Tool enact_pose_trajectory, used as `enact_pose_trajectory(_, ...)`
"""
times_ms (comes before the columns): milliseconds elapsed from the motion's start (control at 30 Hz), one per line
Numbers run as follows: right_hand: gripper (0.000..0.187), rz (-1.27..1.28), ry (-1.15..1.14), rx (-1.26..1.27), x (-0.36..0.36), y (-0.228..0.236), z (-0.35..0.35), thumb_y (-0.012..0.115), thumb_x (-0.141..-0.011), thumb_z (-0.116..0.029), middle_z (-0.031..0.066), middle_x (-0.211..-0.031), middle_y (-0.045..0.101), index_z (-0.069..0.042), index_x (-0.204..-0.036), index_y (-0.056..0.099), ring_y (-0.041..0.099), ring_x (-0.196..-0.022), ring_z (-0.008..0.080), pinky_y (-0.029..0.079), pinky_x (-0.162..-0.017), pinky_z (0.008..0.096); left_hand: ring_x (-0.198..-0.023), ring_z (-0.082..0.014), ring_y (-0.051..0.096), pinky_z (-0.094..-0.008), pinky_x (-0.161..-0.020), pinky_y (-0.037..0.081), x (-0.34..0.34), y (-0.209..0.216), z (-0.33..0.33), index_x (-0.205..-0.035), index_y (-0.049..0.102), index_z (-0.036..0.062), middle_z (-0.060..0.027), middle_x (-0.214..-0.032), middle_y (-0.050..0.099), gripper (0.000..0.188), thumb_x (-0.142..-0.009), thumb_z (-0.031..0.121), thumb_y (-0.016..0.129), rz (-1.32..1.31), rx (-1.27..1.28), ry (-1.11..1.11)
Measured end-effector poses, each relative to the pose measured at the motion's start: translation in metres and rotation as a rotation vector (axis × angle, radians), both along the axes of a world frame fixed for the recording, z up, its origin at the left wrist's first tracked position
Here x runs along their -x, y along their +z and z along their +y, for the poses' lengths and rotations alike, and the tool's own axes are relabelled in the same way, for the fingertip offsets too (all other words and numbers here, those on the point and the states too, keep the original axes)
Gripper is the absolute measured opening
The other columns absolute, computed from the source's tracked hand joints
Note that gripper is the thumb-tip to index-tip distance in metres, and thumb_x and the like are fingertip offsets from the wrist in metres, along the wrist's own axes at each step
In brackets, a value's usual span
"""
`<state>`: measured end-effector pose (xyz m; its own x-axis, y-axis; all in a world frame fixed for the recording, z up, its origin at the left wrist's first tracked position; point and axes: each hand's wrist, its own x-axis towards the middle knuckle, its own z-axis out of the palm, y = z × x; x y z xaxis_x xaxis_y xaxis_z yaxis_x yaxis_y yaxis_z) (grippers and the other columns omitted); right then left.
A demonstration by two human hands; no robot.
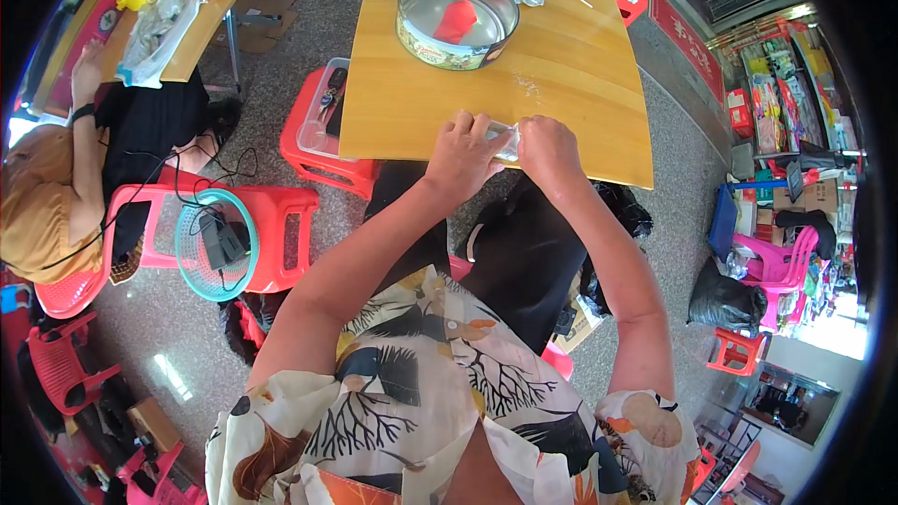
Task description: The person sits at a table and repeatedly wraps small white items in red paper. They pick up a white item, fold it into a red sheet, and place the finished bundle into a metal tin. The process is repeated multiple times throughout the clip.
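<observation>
A small clear plastic bag (505,142) lies with its long axis running left to right, at the near edge of the square yellow wooden table (580,75). The left hand (461,154) and the right hand (547,148) each close their grip on one end of it, fingers curled over the plastic. One round metal tin (412,36) stands farther back, with a single red piece (456,21) inside. Bare wood lies open between tin and hands and out to the right edge. One red plastic stool (313,159) sits just left of the table.

Speckled grey floor (309,0); wooden table (561,84); red plastic stools (318,154).
</observation>
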<state>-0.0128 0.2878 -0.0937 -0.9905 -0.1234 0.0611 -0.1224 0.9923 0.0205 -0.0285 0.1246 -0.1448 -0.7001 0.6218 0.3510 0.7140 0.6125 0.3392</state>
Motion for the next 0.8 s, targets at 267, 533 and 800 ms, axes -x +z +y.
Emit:
enact_pose_trajectory(267, 0.011, 0.088, -0.004, 0.019, -0.005, -0.008, -0.006, 0.058, -0.078, -0.005, 0.0191, -0.073, 0.065, 0.0, -0.073, 0.066, 0.067, -0.071, 0.0342, 0.055, -0.064, 0.0423, -0.1, -0.0257, 0.049, -0.0402, -0.08, 0.044, 0.0, -0.003, 0.001, -0.122, 0.059, 0.0273, -0.0047, -0.107, 0.049, 0.051, -0.074, 0.031, 0.075, 0.028, -0.004, -0.002)
enact_pose_trajectory(533, 0.011, -0.14, -0.167, 0.356, 0.01, 0.024, 0.053, 0.059, -0.08, -0.015, 0.015, -0.075, 0.066, -0.006, -0.079, 0.066, 0.065, -0.073, 0.0346, 0.051, -0.068, 0.046, -0.103, -0.0261, 0.049, -0.0412, -0.083, 0.044, -0.003, 0.002, 0.0, -0.127, 0.056, 0.0265, -0.0055, -0.109, 0.049, 0.06, -0.072, 0.027, 0.077, -0.004, 0.005, 0.002)
enact_pose_trajectory(800, 0.012, 0.437, -0.089, 0.186, 0.006, -0.017, 0.072, 0.068, -0.076, -0.013, 0.0115, -0.091, 0.063, -0.008, -0.087, 0.064, 0.06, -0.093, 0.0308, 0.048, -0.08, 0.0395, -0.111, -0.0299, 0.048, -0.0418, -0.089, 0.043, -0.003, 0.006, -0.007, -0.135, 0.044, 0.0143, -0.0093, -0.116, 0.049, 0.072, -0.072, 0.027, 0.077, -0.024, -0.055, -0.01)
